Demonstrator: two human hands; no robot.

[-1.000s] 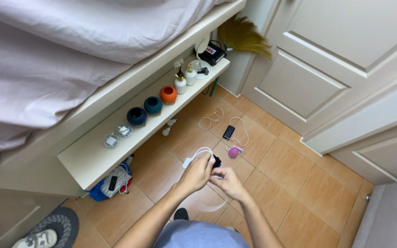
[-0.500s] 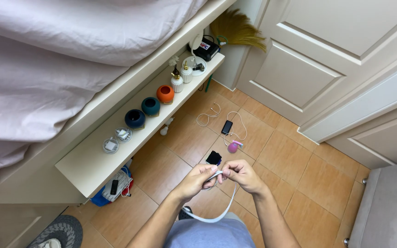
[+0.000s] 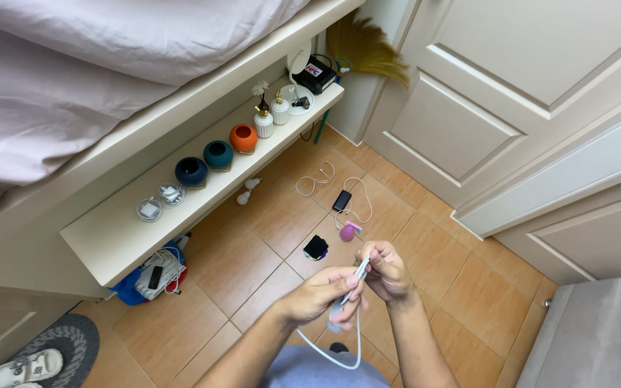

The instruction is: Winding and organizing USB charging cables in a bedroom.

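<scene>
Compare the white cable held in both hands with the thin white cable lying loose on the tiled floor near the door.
The white cable in the hands is thicker and hangs in one loop below the left hand and right hand, which pinch its end. The thin white floor cable is finer, lies in loose curls on the tiles, and nobody touches it. Both are white and flexible.

three round vases (image 3: 218, 154) on shelf (image 3: 109, 237), broom (image 3: 368, 47), door (image 3: 512, 86)
</scene>
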